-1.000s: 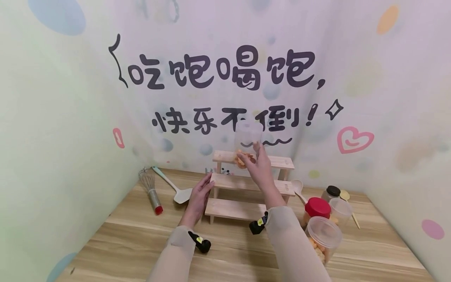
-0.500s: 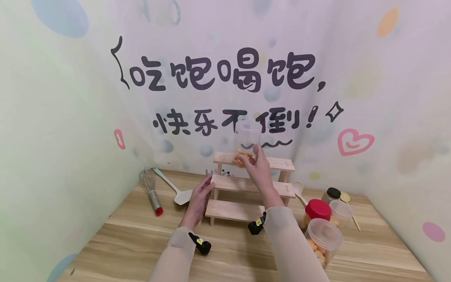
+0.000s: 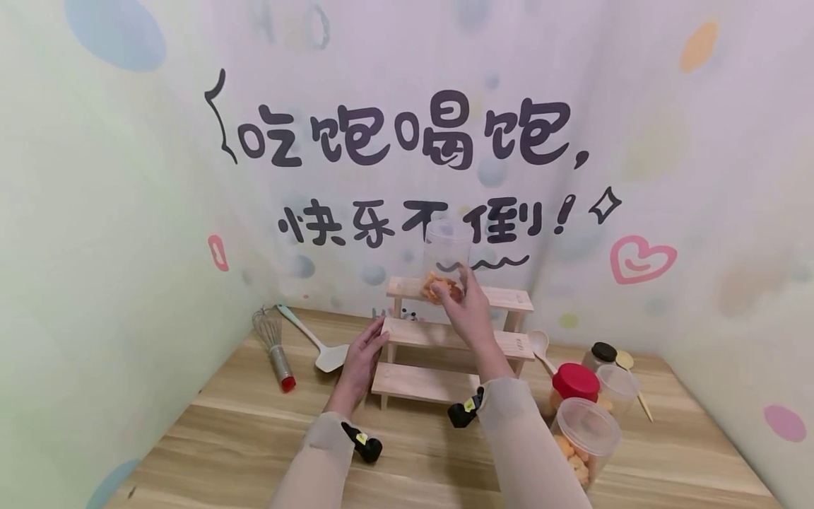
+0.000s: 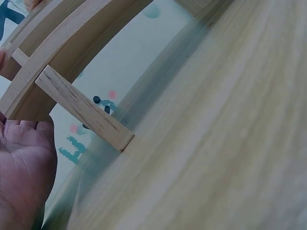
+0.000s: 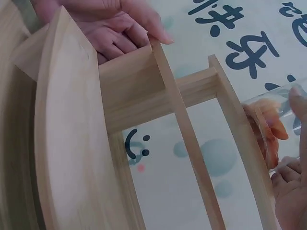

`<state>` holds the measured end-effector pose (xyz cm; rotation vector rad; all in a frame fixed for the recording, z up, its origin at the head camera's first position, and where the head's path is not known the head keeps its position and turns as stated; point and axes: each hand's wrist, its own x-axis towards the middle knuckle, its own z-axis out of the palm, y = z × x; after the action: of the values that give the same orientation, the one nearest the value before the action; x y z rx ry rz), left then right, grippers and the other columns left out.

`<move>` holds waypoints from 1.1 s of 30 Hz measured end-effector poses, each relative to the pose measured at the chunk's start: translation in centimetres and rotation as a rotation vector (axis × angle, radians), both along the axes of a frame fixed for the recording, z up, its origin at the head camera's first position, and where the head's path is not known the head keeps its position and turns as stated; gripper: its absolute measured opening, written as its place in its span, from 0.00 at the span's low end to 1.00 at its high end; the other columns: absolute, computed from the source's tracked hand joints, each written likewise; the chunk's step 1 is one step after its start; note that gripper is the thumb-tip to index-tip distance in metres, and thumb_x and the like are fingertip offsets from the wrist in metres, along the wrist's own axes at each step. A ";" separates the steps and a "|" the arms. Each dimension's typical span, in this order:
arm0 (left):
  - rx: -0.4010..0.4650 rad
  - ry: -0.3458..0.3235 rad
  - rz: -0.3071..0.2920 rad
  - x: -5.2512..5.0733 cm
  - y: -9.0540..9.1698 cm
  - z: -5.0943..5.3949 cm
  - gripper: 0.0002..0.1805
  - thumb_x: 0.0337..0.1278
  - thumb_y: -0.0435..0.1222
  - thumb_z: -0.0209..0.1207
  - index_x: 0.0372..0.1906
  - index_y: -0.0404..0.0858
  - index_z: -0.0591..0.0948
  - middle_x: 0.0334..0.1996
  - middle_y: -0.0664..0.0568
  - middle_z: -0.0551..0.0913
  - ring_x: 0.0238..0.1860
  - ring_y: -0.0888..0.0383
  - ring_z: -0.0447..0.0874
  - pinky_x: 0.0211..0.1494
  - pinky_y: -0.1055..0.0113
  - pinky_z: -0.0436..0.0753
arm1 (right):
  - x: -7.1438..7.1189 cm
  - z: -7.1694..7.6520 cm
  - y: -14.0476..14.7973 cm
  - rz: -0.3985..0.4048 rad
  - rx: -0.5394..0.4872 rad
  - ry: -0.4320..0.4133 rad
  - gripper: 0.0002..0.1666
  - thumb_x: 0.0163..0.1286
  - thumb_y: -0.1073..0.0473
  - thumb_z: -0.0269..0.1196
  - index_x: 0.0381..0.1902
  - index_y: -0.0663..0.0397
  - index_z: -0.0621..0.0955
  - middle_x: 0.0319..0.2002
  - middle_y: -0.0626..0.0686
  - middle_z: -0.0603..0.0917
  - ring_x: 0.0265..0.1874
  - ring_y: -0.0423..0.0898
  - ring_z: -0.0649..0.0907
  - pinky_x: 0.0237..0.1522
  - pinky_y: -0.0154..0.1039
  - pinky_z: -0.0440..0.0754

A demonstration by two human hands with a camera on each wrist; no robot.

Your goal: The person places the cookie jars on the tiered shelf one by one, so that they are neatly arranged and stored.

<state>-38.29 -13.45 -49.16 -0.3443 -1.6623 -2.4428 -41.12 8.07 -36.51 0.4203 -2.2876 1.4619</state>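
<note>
Landmark: the three-tiered wooden rack point(image 3: 416, 382). The right hand point(image 3: 472, 311) grasps a clear jar point(image 3: 448, 247) low on its wall, at the rack's top tier; the jar is near upright, and whether its base fully bears on the plank cannot be told. The left hand point(image 3: 362, 357) grips the rack's left end, a fingertip touching the middle tier's corner. Judgement: best practice is to brace the rack gently against sliding, level the jar, and loosen the fingers only once the base sits wholly on that narrow plank. Materials: rack of pale, straight-grained wood, flat planks on square-cut legs; jar a thin-walled transparent cylinder, likely plastic and probably slick, with irregular, curled orange pieces point(image 5: 268, 132) at its bottom. Worktop point(image 3: 222, 445) wood-patterned. Left of the rack: a wire whisk point(image 3: 275, 348) and a smooth white spatula point(image 3: 331, 358). Right of it: a red-lidded jar point(image 3: 576, 382) and a wider clear jar point(image 3: 588, 425).
</note>
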 end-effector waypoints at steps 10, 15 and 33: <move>0.010 -0.011 -0.004 0.2 0.1 0.0 0.36 0.69 0.41 0.61 0.76 0.34 0.63 0.77 0.43 0.60 0.77 0.51 0.54 0.79 0.56 0.55 | 0.8 0.9 0.6 -0.055 0.011 0.014 0.59 0.65 0.29 0.63 0.81 0.52 0.51 0.77 0.56 0.60 0.75 0.54 0.62 0.72 0.52 0.66; 0.018 -0.014 -0.006 0.2 0.1 0.0 0.35 0.70 0.40 0.60 0.76 0.34 0.63 0.77 0.44 0.60 0.77 0.52 0.55 0.79 0.58 0.56 | 1.1 1.2 0.7 -0.068 0.052 0.034 0.59 0.66 0.29 0.62 0.81 0.51 0.52 0.77 0.59 0.59 0.74 0.57 0.63 0.73 0.56 0.64; 0.033 -0.027 -0.007 0.1 0.1 0.2 0.33 0.69 0.40 0.62 0.74 0.38 0.67 0.76 0.45 0.62 0.76 0.53 0.57 0.78 0.61 0.59 | 5.0 4.1 2.6 -0.054 0.181 0.092 0.60 0.66 0.26 0.60 0.80 0.25 0.37 0.81 0.44 0.41 0.79 0.49 0.48 0.77 0.57 0.50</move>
<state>-38.15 -13.37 -48.99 -0.3149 -1.6318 -2.4874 -36.13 10.69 -32.40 0.4640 -2.3472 1.1893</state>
